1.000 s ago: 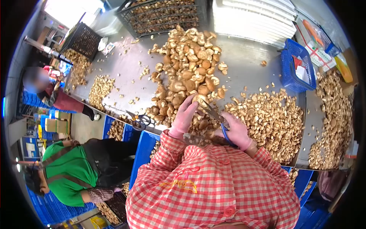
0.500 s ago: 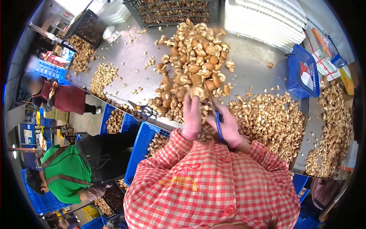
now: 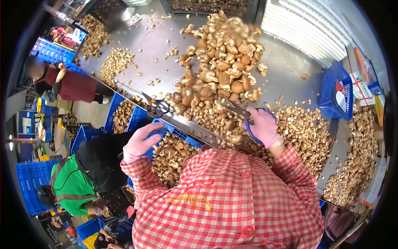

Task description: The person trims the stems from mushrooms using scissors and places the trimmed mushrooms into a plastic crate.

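Observation:
My left hand (image 3: 142,141), in a pink glove, hovers over the blue crate (image 3: 182,135) at the table's front edge. Its fingers are spread and no object shows in them. Mushrooms (image 3: 170,159) fill the crate just below and beside it. On the right, my gloved right hand (image 3: 264,125) grips blue-handled scissors (image 3: 235,108), blades pointing left over the near end of a heap of whole brown mushrooms (image 3: 226,62). A broad heap of small, pale mushroom pieces (image 3: 302,135) spreads out to the right of that hand.
Black-handled scissors (image 3: 157,107) lie at the table edge. A blue basket (image 3: 335,93) stands right, white stacked trays (image 3: 304,31) behind. Another dark crate (image 3: 211,6) sits at the back. Two people, in green (image 3: 70,184) and maroon (image 3: 76,85), are on the left.
My left hand has let go of the mushroom and swung left from the heap to above the crate. My right hand has shifted a little right and up, still gripping the scissors.

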`<action>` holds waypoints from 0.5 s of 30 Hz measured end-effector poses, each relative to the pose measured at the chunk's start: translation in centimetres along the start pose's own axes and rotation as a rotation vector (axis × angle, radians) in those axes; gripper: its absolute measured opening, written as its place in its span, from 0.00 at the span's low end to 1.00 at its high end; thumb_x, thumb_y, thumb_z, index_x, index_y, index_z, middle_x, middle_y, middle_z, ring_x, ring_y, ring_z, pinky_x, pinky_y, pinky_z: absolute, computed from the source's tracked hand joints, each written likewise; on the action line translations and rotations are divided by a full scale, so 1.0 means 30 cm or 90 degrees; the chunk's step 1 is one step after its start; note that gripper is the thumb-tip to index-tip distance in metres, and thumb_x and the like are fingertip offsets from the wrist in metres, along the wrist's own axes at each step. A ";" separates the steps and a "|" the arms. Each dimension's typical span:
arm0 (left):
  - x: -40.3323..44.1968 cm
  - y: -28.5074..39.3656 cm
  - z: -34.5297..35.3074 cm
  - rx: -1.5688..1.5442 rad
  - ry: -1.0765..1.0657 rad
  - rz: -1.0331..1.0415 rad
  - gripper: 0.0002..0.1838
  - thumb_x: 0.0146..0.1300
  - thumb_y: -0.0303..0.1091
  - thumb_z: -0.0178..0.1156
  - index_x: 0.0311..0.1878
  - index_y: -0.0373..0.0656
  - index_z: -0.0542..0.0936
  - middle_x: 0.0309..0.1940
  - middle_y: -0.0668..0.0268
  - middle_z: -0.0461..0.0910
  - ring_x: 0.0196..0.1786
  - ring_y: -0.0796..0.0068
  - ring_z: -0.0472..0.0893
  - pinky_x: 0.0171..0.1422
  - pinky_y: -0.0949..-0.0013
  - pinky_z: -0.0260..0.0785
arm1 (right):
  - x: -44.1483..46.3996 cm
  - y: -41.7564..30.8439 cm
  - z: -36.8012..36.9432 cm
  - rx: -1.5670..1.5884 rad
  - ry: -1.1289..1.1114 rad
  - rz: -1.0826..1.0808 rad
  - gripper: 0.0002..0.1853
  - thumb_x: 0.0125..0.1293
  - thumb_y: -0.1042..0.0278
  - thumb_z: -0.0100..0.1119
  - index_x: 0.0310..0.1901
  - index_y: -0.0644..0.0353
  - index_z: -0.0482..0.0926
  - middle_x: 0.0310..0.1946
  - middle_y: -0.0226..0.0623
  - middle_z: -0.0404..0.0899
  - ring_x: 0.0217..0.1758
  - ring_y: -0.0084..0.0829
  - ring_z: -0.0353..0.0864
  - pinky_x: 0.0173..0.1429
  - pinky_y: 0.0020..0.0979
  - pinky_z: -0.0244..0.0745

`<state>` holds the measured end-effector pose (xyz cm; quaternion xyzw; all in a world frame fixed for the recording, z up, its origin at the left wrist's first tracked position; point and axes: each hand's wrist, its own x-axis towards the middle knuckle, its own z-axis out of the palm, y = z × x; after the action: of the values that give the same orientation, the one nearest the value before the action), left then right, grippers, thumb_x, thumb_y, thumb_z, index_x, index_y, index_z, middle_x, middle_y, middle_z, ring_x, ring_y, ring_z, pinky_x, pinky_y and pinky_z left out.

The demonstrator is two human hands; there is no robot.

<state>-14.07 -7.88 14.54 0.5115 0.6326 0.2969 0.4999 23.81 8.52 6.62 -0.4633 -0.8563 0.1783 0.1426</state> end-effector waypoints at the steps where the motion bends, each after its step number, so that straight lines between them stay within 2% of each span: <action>1: -0.016 -0.001 0.000 -0.070 0.050 0.017 0.24 0.66 0.28 0.59 0.64 0.32 0.70 0.56 0.60 0.77 0.57 0.74 0.75 0.64 0.71 0.65 | 0.028 -0.022 -0.006 -0.034 -0.057 0.005 0.27 0.51 0.48 0.72 0.48 0.55 0.77 0.34 0.48 0.80 0.39 0.47 0.82 0.42 0.44 0.75; 3: 0.024 -0.028 0.044 -0.157 0.148 0.058 0.25 0.65 0.26 0.60 0.65 0.32 0.70 0.56 0.61 0.77 0.59 0.72 0.74 0.66 0.69 0.65 | 0.079 -0.052 0.000 -0.072 -0.110 0.001 0.27 0.50 0.47 0.72 0.46 0.56 0.77 0.34 0.49 0.80 0.38 0.47 0.83 0.42 0.44 0.76; 5: 0.101 -0.030 0.099 -0.096 0.184 0.041 0.25 0.65 0.28 0.61 0.65 0.32 0.70 0.55 0.59 0.78 0.58 0.71 0.76 0.65 0.69 0.67 | 0.122 -0.062 0.027 -0.114 -0.163 -0.024 0.27 0.51 0.45 0.72 0.43 0.57 0.76 0.34 0.48 0.80 0.39 0.48 0.83 0.42 0.43 0.76; 6: 0.153 -0.050 0.121 -0.038 0.164 0.064 0.25 0.65 0.30 0.61 0.65 0.32 0.70 0.54 0.57 0.79 0.56 0.70 0.78 0.64 0.69 0.69 | 0.131 -0.059 0.041 -0.127 -0.161 -0.041 0.25 0.53 0.48 0.70 0.46 0.54 0.77 0.33 0.45 0.80 0.37 0.48 0.82 0.40 0.43 0.76; 8: 0.245 -0.042 0.202 0.020 0.171 0.063 0.27 0.66 0.33 0.61 0.66 0.33 0.69 0.56 0.52 0.78 0.58 0.67 0.78 0.63 0.68 0.70 | 0.126 -0.069 0.029 -0.106 -0.172 -0.025 0.25 0.53 0.47 0.70 0.47 0.53 0.77 0.32 0.45 0.80 0.37 0.48 0.82 0.39 0.43 0.76; 9: 0.288 -0.060 0.247 -0.065 0.136 0.031 0.26 0.67 0.29 0.58 0.67 0.32 0.68 0.58 0.55 0.77 0.60 0.69 0.76 0.65 0.69 0.69 | 0.118 -0.075 0.023 -0.080 -0.188 -0.005 0.25 0.53 0.46 0.70 0.47 0.52 0.77 0.32 0.44 0.80 0.38 0.48 0.83 0.39 0.42 0.77; 11: 0.359 -0.097 0.339 -0.162 0.130 0.018 0.29 0.68 0.33 0.61 0.69 0.34 0.65 0.60 0.55 0.75 0.60 0.67 0.76 0.64 0.66 0.71 | 0.082 -0.111 -0.019 -0.069 -0.175 0.012 0.26 0.53 0.45 0.70 0.48 0.51 0.77 0.33 0.43 0.82 0.39 0.46 0.83 0.41 0.42 0.77; 13: 0.392 -0.047 0.427 -0.411 0.132 -0.010 0.29 0.69 0.44 0.59 0.67 0.35 0.67 0.60 0.54 0.74 0.58 0.62 0.78 0.61 0.63 0.73 | 0.037 -0.122 -0.029 0.031 -0.127 -0.008 0.28 0.56 0.39 0.66 0.48 0.53 0.76 0.31 0.46 0.82 0.34 0.49 0.84 0.38 0.44 0.78; 14: 0.413 -0.053 0.464 -0.410 0.128 -0.014 0.29 0.69 0.44 0.59 0.67 0.35 0.67 0.60 0.54 0.74 0.58 0.62 0.78 0.61 0.63 0.73 | 0.008 -0.103 0.015 0.015 -0.054 -0.055 0.27 0.57 0.39 0.65 0.48 0.51 0.76 0.31 0.46 0.82 0.34 0.50 0.84 0.37 0.44 0.77; 15: 0.439 -0.062 0.495 -0.644 0.072 -0.026 0.27 0.70 0.43 0.58 0.66 0.35 0.68 0.58 0.56 0.76 0.57 0.63 0.78 0.60 0.63 0.74 | -0.010 -0.112 0.013 0.016 -0.054 -0.048 0.27 0.57 0.39 0.65 0.48 0.51 0.76 0.31 0.46 0.82 0.34 0.50 0.84 0.37 0.44 0.77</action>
<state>-0.52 1.99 3.75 0.1761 0.4455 0.5836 0.6556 21.31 6.50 7.73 -0.4210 -0.8760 0.2031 0.1188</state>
